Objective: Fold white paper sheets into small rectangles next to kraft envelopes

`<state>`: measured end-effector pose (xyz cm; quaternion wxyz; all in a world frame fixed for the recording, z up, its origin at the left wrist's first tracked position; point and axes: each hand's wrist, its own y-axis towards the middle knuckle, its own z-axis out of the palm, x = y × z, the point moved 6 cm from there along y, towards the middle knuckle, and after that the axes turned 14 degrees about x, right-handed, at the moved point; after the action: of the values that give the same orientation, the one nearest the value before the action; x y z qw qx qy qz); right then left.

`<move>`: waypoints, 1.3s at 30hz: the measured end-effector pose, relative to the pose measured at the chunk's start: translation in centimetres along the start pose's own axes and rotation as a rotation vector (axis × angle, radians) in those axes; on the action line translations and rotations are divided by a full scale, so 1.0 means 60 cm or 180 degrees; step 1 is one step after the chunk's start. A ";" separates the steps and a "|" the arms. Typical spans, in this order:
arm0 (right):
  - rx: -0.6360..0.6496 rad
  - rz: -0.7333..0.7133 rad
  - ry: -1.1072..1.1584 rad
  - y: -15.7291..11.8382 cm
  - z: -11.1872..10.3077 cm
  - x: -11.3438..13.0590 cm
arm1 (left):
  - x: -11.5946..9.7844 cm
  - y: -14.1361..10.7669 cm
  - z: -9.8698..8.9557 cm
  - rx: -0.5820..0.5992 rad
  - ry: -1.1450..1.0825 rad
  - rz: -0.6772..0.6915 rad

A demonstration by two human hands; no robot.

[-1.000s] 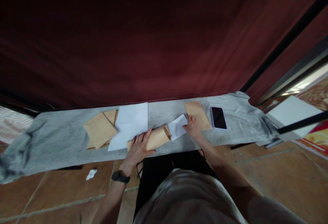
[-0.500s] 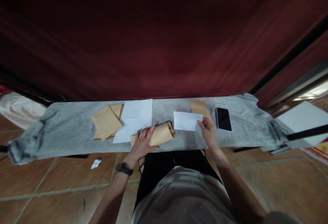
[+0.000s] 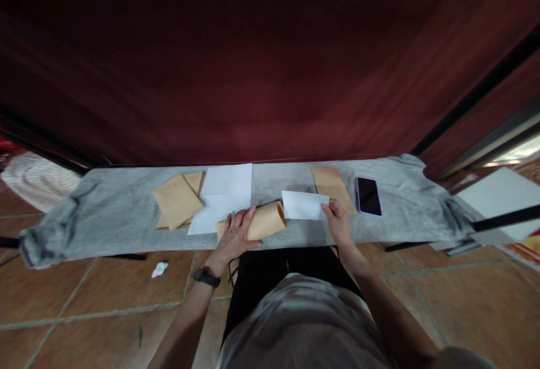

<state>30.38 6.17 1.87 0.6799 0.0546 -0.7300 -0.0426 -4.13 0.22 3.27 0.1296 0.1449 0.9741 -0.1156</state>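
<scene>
The left hand is lying spread open, palm down, across the left part of a bulging brown envelope, its fingers fanning toward twelve to one o'clock and its thumb pointing toward three. The envelope is resting near the front edge of the grey cloth, its gaping mouth facing between two and three o'clock. The right hand is pinching the right end of a white paper slip between thumb and fingers. The slip is stretching toward nine o'clock from that grip, and its left end is meeting the envelope's mouth; whether any of it is sitting inside is not clear. At twelve o'clock from the right hand, a flat brown envelope is lying on the cloth, and a dark-screened phone is lying at about two o'clock. From the bulging envelope, white sheets are spreading at ten o'clock, and overlapping brown envelopes are resting farther out, between nine and ten. A dark wristband is circling the left wrist. Toward eight o'clock, below the cloth's front edge, a crumpled white scrap is lying on the tiled floor. A dark red curtain is hanging at twelve o'clock, beyond the cloth's far edge.
</scene>
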 end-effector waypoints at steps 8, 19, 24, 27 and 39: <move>0.0562 0.0145 -0.0222 0.000 0.023 -0.014 | -0.005 -0.001 -0.006 -0.0234 0.0293 -0.0001; 0.1111 0.0127 -0.0767 0.024 0.000 0.008 | -0.021 0.004 -0.027 -0.0480 0.0537 -0.0030; 0.1034 0.0139 -0.0976 0.032 0.009 0.014 | -0.035 0.009 -0.037 -0.0531 0.0621 -0.0014; 0.0977 0.0211 -0.0986 0.027 0.023 0.009 | -0.041 0.014 -0.039 -0.0532 0.0612 0.0029; 0.1100 0.0590 -0.0582 -0.004 0.099 -0.036 | -0.114 0.047 -0.024 -0.0318 0.0572 0.0477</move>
<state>24.61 6.14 -0.74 0.5924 0.0989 -0.7870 0.1411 2.73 1.49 6.07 0.0572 0.2205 0.9727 -0.0434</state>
